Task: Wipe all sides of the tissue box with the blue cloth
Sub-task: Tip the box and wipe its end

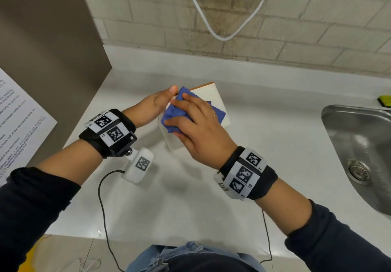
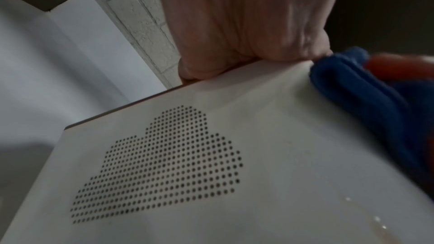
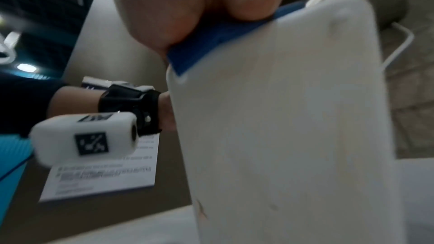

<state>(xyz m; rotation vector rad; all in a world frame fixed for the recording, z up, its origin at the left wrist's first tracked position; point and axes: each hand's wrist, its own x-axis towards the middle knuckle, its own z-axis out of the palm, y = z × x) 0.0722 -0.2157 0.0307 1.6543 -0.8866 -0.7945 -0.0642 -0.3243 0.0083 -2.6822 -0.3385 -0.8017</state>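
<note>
the right hand (image 1: 198,128) has its fingers (image 1: 186,99) spread and lightly bent over the bunched blue cloth (image 1: 179,113), pressing it onto the top of the white tissue box (image 1: 213,96). the left hand (image 1: 158,104) grips the box's upper edge at 9 o'clock of the cloth, thumb on top; its other fingers are hidden. the box stands on the white counter (image 1: 264,145), mid-frame, with a dotted cloud pattern (image 2: 159,162) on its left face. a steel sink (image 1: 359,157) lies at 3 o'clock, a white cable (image 1: 222,37) at 12 o'clock.
</note>
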